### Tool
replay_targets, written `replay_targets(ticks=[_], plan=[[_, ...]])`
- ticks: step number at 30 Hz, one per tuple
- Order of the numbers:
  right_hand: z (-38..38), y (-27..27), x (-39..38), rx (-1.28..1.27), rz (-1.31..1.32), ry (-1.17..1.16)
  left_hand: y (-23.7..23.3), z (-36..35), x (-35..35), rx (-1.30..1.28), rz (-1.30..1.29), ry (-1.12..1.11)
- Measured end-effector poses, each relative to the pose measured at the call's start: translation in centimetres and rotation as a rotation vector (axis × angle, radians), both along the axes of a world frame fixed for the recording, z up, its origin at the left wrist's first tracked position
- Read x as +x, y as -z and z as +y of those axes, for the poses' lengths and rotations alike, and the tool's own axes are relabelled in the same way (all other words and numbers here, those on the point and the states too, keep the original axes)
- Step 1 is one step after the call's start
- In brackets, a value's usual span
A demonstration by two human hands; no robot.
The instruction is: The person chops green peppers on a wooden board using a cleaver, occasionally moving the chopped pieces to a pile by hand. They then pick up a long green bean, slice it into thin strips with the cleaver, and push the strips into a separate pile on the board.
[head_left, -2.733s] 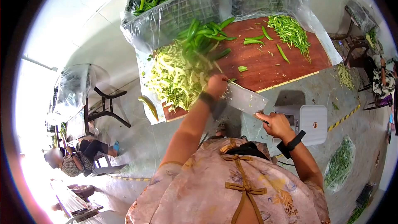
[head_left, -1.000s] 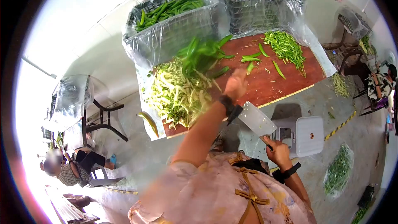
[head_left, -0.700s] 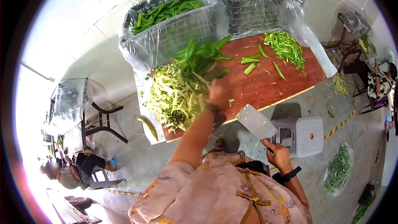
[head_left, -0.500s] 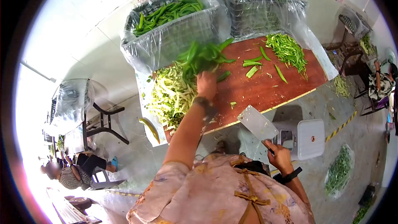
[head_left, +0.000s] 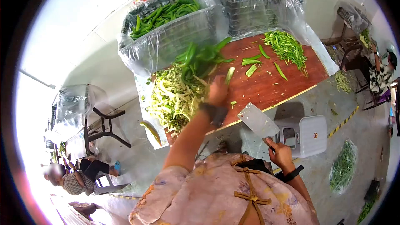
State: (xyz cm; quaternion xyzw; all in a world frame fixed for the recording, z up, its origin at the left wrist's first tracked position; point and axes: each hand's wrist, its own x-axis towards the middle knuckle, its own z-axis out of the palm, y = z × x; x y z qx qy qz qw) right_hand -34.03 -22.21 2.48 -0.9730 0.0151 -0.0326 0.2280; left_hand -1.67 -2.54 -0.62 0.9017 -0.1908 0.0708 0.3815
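Note:
My left hand (head_left: 217, 91), blurred by motion, is over the wooden board (head_left: 254, 87), beside a pale-sided cut pepper piece (head_left: 230, 75); whether it grips that piece is unclear. Just beyond it lies a heap of whole green peppers (head_left: 200, 60), partly blurred. Pale shredded scraps (head_left: 171, 100) are piled to its left. Closed around the handle of a wide cleaver (head_left: 258, 120), my right hand (head_left: 281, 155) is in front of the board, the blade's far corner near the board's front edge. Pepper pieces (head_left: 251, 70) and a pile of green strips (head_left: 287, 50) are on the board's right part.
Behind the board stand a plastic-lined crate of green peppers (head_left: 166, 41) and another lined crate (head_left: 266, 14). A white lidded box (head_left: 312, 136) is right of the cleaver. One person (head_left: 77, 179) sits at lower left, another (head_left: 379, 75) at far right. A bag of greens (head_left: 343, 166) lies on the floor.
My left hand has moved right and toward me, away from the pepper heap. The cut piece beside it now shows its pale side. My right hand still holds the cleaver in nearly the same place.

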Motion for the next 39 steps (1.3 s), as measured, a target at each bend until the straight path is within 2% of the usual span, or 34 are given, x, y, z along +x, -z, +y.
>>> replay_targets(ticks=[1,2,4,5,6,8,9,13,17,19,23,25,29,31,35,37,38,39], plan=[[-0.3,0.8,-0.1,-0.023,0.001,0.001,0.0,-0.1,-1.4,0.062,0.187,-0.046],[-0.3,0.8,-0.1,-0.021,0.002,-0.004,2.1,-0.1,-2.1,0.063,0.187,-0.051],[-0.4,0.7,0.0,-0.001,-0.020,-0.011,8.2,0.2,-2.9,-0.252,0.477,-0.130],[-0.5,0.6,0.1,-0.001,-0.018,-0.016,5.4,-0.1,-4.9,-0.615,0.718,-0.183],[-0.5,0.4,0.1,-0.014,-0.020,-0.020,5.2,-0.1,-5.9,-0.616,0.718,-0.188],[-0.4,0.3,0.0,-0.023,-0.022,-0.031,4.7,0.3,-7.6,0.088,0.159,-0.073],[-0.4,0.3,0.0,-0.030,-0.033,-0.030,4.3,0.7,-8.2,0.059,0.110,0.016],[-0.3,-0.1,-0.1,-0.013,-0.063,-0.028,1.5,1.0,-10.7,0.164,0.100,-0.012],[-0.2,-1.0,-0.2,-0.020,-0.055,-0.033,4.4,1.4,-11.4,0.147,-0.019,-0.036],[0.0,-1.5,-0.2,-0.017,-0.051,-0.040,5.2,1.6,-12.1,0.038,-0.128,-0.039],[0.2,-1.7,-0.3,-0.023,-0.054,-0.078,4.7,1.3,-13.0,-0.018,-0.167,-0.068],[0.3,-1.6,-0.2,-0.045,-0.017,-0.078,3.5,0.9,-13.8,0.085,0.078,-0.055],[0.4,-1.6,0.0,-0.089,0.051,-0.080,1.8,1.1,-15.3,0.163,0.145,-0.056],[0.5,-1.3,0.0,-0.110,0.030,-0.088,1.6,1.7,-15.7,0.197,-0.005,-0.014],[0.5,-1.8,0.1,-0.108,0.038,-0.087,1.2,2.3,-15.0,0.192,-0.145,0.022],[0.5,-1.8,0.2,-0.122,0.044,-0.097,2.0,2.7,-13.7,0.176,-0.299,0.160],[0.4,-1.7,0.2,-0.123,0.045,-0.097,1.7,2.8,-13.2,0.175,-0.298,0.160],[0.4,-1.7,0.3,-0.118,0.034,-0.098,1.3,2.8,-12.5,0.248,-0.368,0.209]])
